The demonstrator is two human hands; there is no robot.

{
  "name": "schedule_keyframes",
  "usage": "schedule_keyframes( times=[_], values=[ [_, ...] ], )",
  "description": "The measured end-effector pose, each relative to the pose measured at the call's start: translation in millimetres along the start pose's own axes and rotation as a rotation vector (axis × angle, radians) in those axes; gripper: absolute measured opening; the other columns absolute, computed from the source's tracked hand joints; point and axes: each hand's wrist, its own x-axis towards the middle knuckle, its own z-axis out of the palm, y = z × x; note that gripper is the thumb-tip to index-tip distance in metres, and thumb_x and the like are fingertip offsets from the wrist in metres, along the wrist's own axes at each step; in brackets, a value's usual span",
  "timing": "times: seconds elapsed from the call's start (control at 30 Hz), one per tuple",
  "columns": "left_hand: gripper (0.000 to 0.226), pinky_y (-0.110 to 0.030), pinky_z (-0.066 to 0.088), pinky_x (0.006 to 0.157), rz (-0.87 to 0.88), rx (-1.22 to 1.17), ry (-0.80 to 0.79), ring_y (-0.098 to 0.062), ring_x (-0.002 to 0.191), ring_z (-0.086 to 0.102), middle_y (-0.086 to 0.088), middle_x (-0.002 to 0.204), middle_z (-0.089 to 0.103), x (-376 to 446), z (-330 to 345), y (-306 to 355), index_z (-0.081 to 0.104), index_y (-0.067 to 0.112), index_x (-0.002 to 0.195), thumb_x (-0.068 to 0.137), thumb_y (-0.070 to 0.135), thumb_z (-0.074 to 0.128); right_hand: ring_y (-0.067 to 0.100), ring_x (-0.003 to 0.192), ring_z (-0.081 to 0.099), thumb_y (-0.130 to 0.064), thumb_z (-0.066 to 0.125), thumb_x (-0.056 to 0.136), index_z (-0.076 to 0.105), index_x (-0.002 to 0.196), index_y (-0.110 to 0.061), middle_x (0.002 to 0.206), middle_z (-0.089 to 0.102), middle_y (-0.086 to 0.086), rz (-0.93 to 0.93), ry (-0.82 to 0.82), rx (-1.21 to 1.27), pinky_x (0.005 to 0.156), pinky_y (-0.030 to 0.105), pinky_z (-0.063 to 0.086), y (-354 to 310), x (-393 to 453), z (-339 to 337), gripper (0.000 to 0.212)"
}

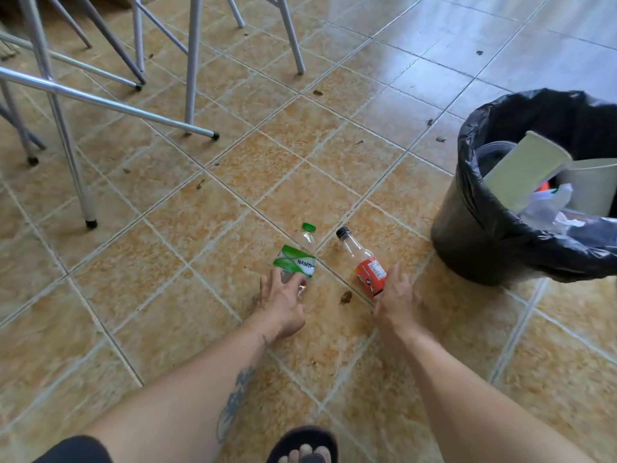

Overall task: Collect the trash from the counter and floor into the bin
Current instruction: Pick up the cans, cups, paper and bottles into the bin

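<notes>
Both hands are reaching down to the tiled floor (167, 295), each meeting the base end of a lying bottle. On the left, the left hand (282, 304) is curling its fingers around the bottom of the water bottle (297, 259), a clear, crinkled plastic one with a green label and green cap. On the right, the right hand (394, 295) is closing over the foot of the sauce bottle (364, 262), slimmer and smoother, with an orange label and black cap. Both bottles are lying with their long axes pointing away from the person, caps farthest. Just beyond the right hand the bin (474, 235) is standing, round, lined with a glossy black bag and already holding cartons, so the right arm is nearer it.
</notes>
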Motion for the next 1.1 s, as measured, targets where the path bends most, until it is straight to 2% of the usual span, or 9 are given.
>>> schedule_keyframes(
  times=[0.07,0.2,0.33,0.47,0.67,0.8,0.9,0.97,1.1],
  values=[
    [0.035,-0.046,0.040,0.108,0.009,-0.015,0.000,-0.032,0.126,0.041,-0.005,0.143,0.023,-1,-1,-4,0.048,0.036,0.120,0.090,0.025,0.060,0.036,0.096,0.058,-0.012,0.065,0.084,0.027,0.120,-0.018,0.101,0.040,0.009,0.016,-0.005,0.014,0.077,0.042,0.048,-1,-6,-1,0.053],
    [0.046,-0.046,0.047,0.099,0.023,-0.061,0.018,-0.030,0.121,0.042,-0.001,0.140,0.021,-2,-6,-2,0.044,0.041,0.118,0.080,0.022,0.062,0.035,0.100,0.052,-0.010,0.073,0.078,0.015,0.126,-0.036,0.118,0.038,0.017,-0.040,-0.033,0.009,0.076,0.042,0.049,-1,-21,-7,0.079],
    [0.068,-0.041,0.049,0.094,0.020,-0.213,0.095,-0.029,0.115,0.046,0.000,0.135,0.025,-1,-17,15,0.038,0.041,0.129,0.066,0.025,0.056,0.030,0.104,0.046,-0.011,0.055,0.084,0.028,0.138,-0.041,0.123,0.037,0.009,-0.090,-0.003,0.056,0.080,0.044,0.050,1,-43,-32,0.068],
    [0.067,-0.039,0.043,0.105,0.063,-0.409,0.230,-0.027,0.121,0.047,0.000,0.134,0.031,-4,-38,45,0.045,0.031,0.135,0.071,0.032,0.064,0.032,0.108,0.048,-0.010,0.046,0.086,0.027,0.148,-0.035,0.132,0.044,0.006,-0.195,0.053,0.028,0.088,0.043,0.047,7,-58,-75,0.070],
    [0.059,-0.041,0.041,0.109,0.279,-0.584,0.441,-0.029,0.124,0.045,-0.002,0.124,0.033,-13,-106,111,0.053,0.025,0.130,0.077,0.023,0.078,0.030,0.094,0.055,-0.015,0.050,0.088,0.037,0.146,-0.026,0.124,0.053,0.006,-0.284,0.363,0.156,0.079,0.043,0.050,-8,-75,-153,0.061],
    [0.059,-0.031,0.036,0.108,0.412,-0.643,0.478,-0.027,0.124,0.044,-0.001,0.124,0.032,-30,-148,176,0.057,0.027,0.123,0.067,0.035,0.071,0.026,0.096,0.059,-0.009,0.059,0.085,0.042,0.143,-0.022,0.120,0.058,0.004,-0.333,0.590,0.261,0.080,0.041,0.053,-6,-84,-202,0.062],
    [0.057,-0.036,0.036,0.114,0.503,-0.641,0.470,-0.026,0.127,0.044,-0.002,0.125,0.033,-40,-163,226,0.058,0.027,0.119,0.065,0.037,0.069,0.026,0.099,0.061,-0.008,0.060,0.084,0.043,0.140,-0.021,0.121,0.059,0.005,-0.297,0.708,0.297,0.081,0.041,0.054,7,-80,-234,0.060],
    [0.056,-0.042,0.037,0.114,0.558,-0.607,0.451,-0.026,0.128,0.043,-0.003,0.128,0.034,-46,-166,260,0.058,0.026,0.118,0.065,0.037,0.068,0.027,0.091,0.060,-0.012,0.058,0.088,0.040,0.139,-0.023,0.116,0.057,0.006,-0.206,0.740,0.332,0.074,0.042,0.053,17,-75,-252,0.056],
    [0.055,-0.043,0.041,0.111,0.616,-0.538,0.386,-0.031,0.124,0.048,-0.005,0.132,0.033,-56,-165,318,0.057,0.027,0.118,0.064,0.038,0.062,0.029,0.090,0.059,-0.022,0.056,0.088,0.035,0.138,-0.032,0.116,0.052,0.008,-0.015,0.640,0.347,0.075,0.041,0.049,42,-62,-277,0.055]
  ],
)
